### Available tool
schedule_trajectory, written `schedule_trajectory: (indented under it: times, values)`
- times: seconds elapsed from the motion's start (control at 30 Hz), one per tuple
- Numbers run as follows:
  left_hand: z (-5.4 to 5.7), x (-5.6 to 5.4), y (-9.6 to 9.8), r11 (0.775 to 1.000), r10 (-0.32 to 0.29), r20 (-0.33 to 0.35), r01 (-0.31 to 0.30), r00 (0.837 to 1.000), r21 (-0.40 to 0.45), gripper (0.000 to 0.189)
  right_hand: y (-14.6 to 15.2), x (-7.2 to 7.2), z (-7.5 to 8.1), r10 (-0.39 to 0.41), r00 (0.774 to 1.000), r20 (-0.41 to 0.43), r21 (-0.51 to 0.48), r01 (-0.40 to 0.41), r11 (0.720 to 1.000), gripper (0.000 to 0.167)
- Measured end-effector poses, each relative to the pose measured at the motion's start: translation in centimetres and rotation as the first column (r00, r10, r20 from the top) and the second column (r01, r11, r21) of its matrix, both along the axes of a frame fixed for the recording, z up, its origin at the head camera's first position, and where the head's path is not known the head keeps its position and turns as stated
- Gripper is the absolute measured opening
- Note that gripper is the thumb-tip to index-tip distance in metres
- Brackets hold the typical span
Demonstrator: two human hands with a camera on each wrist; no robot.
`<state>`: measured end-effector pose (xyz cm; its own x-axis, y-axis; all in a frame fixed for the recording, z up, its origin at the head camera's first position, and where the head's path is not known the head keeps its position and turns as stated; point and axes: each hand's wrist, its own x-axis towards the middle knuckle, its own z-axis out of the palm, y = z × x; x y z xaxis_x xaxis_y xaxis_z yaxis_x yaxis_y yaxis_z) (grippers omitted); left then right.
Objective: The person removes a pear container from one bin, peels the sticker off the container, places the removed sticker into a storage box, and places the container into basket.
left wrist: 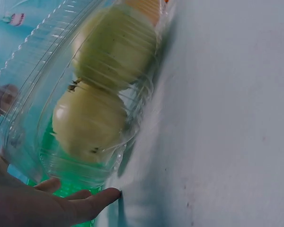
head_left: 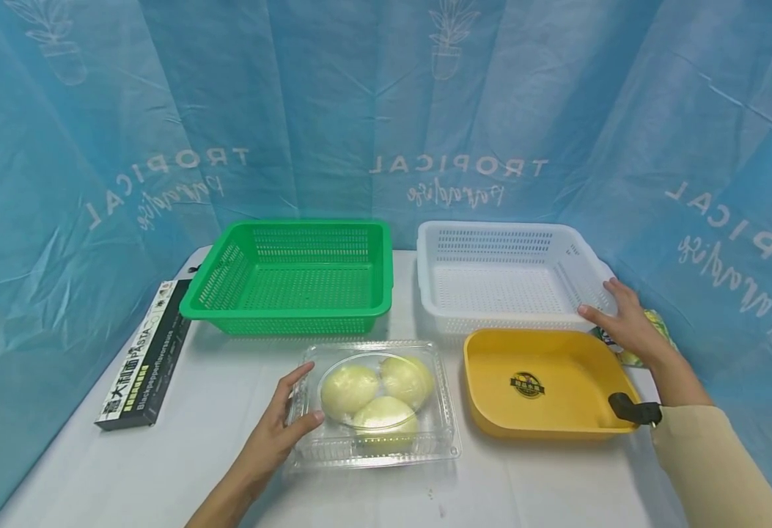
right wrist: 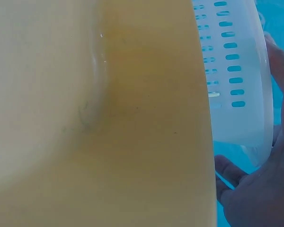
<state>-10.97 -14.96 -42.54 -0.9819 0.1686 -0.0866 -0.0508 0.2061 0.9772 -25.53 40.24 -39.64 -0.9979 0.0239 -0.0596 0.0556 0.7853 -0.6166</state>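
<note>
A clear plastic clamshell box [head_left: 448,411] with three pale yellow-green fruits [head_left: 349,392] inside lies front centre. At its left end is my left hand [head_left: 270,425], thumb over the lid's edge. In the left wrist view the other fingers [left wrist: 92,203] reach down beside that end, toward the table. My right hand [head_left: 630,323] holds the front right corner of a white slotted basket [head_left: 498,323], thumb on the rim. In the right wrist view its fingers pass below that corner, and the wall of a yellow tray [right wrist: 156,118] fills much of the picture.
At the back left stands a green slotted basket [head_left: 293,323]. A black and white pasta box [head_left: 144,359] lies at the far left. The yellow tray sits right of the clamshell, under my right wrist. Beyond that wrist lies a yellow-green packet [head_left: 659,326]. Blue curtains [head_left: 386,110] surround the table.
</note>
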Motion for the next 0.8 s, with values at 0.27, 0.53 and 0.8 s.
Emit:
schedule_trajectory:
  times: [0.27,0.53,0.8]
  values:
    - [-0.1,0.1,0.6,0.999,0.022,-0.027,-0.021,0.999,0.029,0.067,0.1,-0.1,-0.1,-0.009,1.0,0.006,0.002,0.009,1.0,0.102]
    - [0.4,0.4,1.5,0.991,0.073,0.017,-0.075,0.997,0.108,0.06,-0.1,0.0,0.0,0.009,1.0,0.003,-0.02,-0.009,1.0,0.101]
    - [0.8,0.5,1.7,0.972,0.118,0.067,-0.129,0.991,0.197,0.061,-0.1,0.1,0.1,0.005,1.0,0.011,-0.021,-0.004,1.0,0.102]
